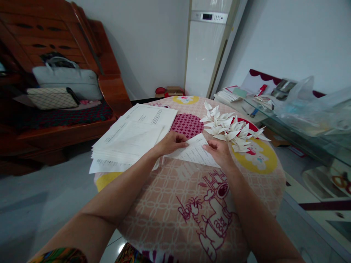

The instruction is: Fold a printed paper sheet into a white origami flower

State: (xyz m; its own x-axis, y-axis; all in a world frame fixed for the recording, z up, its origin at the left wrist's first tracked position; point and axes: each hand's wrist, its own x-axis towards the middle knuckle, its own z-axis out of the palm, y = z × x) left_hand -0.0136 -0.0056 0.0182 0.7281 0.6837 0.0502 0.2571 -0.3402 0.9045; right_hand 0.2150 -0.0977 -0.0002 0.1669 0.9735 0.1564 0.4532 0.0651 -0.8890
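Between my hands is a folded sheet of printed paper, roughly triangular, its peak pointing away from me. My left hand pinches its left edge with thumb and fingers. At the right edge, my right hand grips the paper the same way. A thick stack of printed sheets lies left of my left hand. Beyond my right hand sits a pile of folded white paper shapes with pointed petals, partly over a red item.
The round table wears a patterned tablecloth. On the right stands a glass-topped cabinet bearing papers and plastic bags. A wooden bench with a grey bag is at the left. A tall white appliance stands behind.
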